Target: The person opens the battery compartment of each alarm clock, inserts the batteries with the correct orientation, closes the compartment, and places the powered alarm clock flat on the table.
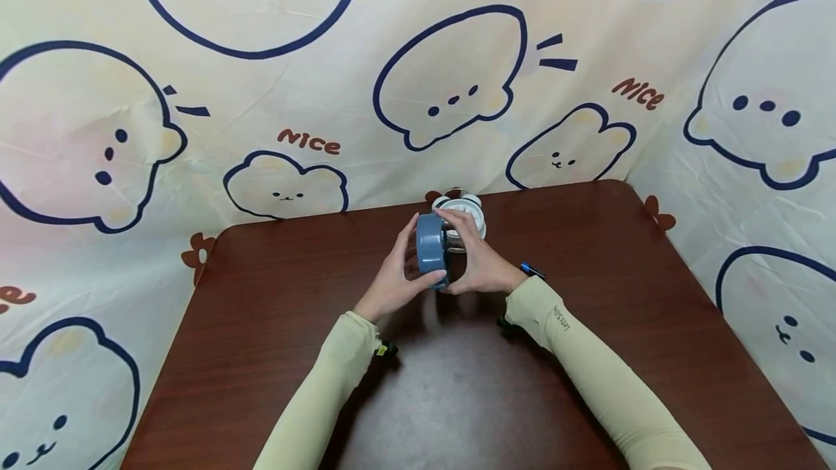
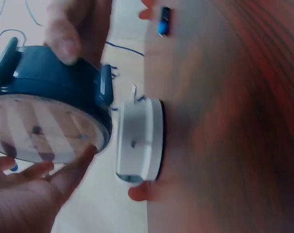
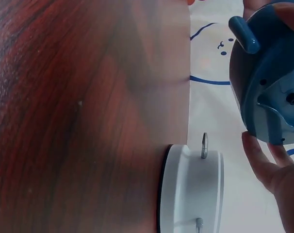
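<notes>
Both hands hold a blue alarm clock (image 1: 430, 244) above the far half of the table. My left hand (image 1: 395, 278) grips its left side, thumb low and fingers high. My right hand (image 1: 482, 265) grips the opposite side the same way. The clock face (image 2: 45, 128), crossed by reflections, appears in the left wrist view, with stubby posts on the blue rim. Its blue back (image 3: 278, 92) shows in the right wrist view. Just behind, a white round clock (image 1: 472, 210) seems to lie flat on the table, partly hidden by my right hand.
The dark brown table (image 1: 274, 354) meets a printed cloth backdrop (image 1: 366, 165) at its far edge. A small dark-and-blue item (image 1: 532, 270), kind unclear, shows by the right wrist. Metal bits stick out of the white clock's side.
</notes>
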### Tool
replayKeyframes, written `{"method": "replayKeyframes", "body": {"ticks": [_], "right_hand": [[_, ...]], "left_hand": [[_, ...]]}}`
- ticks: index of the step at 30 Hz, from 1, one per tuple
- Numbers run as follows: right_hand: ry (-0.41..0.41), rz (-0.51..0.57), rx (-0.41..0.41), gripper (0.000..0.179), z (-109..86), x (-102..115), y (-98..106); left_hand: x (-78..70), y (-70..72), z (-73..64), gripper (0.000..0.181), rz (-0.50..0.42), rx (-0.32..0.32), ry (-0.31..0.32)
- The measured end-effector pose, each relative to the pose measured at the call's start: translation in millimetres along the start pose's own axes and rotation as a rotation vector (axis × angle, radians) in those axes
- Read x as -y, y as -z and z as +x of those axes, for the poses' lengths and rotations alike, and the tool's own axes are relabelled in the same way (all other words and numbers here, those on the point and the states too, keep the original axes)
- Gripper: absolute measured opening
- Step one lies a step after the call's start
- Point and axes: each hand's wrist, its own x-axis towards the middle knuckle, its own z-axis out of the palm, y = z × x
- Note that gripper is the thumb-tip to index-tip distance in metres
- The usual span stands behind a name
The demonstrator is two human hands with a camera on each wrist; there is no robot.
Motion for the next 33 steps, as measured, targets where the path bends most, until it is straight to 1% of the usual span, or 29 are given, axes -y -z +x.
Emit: {"method": "replayKeyframes", "body": {"ticks": [2, 5, 10, 14, 17, 19, 23, 26, 29, 33], "right_hand": [[-0.009, -0.001, 0.007, 0.135, 0.0, 0.5, 0.2], [-0.017, 0.007, 0.024, 0.134, -0.8, 0.1, -0.2], [0.001, 0.016, 0.040, 0.131, -0.4, -0.9, -0.4], [0.008, -0.063, 0.053, 0.128, -0.8, -0.1, 1.1], [0.015, -0.121, 0.063, 0.124, -1.7, 0.2, 1.9], [0.028, -0.144, 0.064, 0.123, -1.6, 0.0, 2.0], [0.055, -0.155, 0.055, 0.123, -1.5, -1.2, 2.1], [0.050, -0.157, 0.047, 0.126, -1.6, -1.8, 2.4], [0.033, -0.145, 0.038, 0.129, -2.0, -1.0, 2.8], [0.003, -0.133, 0.033, 0.129, -2.6, -0.5, 1.8]], "left_hand": [[0.0, -0.8, 0.0, 0.106, 0.016, -0.011, 0.000], [0.9, -0.9, -1.1, 0.108, 0.008, -0.005, 0.005], [0.8, -1.5, -2.0, 0.109, 0.030, -0.003, -0.017], [1.1, -1.4, -3.5, 0.106, 0.085, -0.028, -0.030], [1.8, 0.0, -5.6, 0.103, 0.106, -0.031, -0.036], [2.8, 1.1, -6.1, 0.100, 0.093, -0.021, -0.042], [4.8, 2.7, -6.0, 0.096, 0.050, -0.010, -0.047], [6.0, 4.3, -5.5, 0.094, 0.023, -0.011, -0.037], [7.7, 6.4, -5.2, 0.093, -0.029, -0.011, -0.007], [11.6, 9.3, -6.4, 0.092, -0.138, -0.005, 0.062]]}}
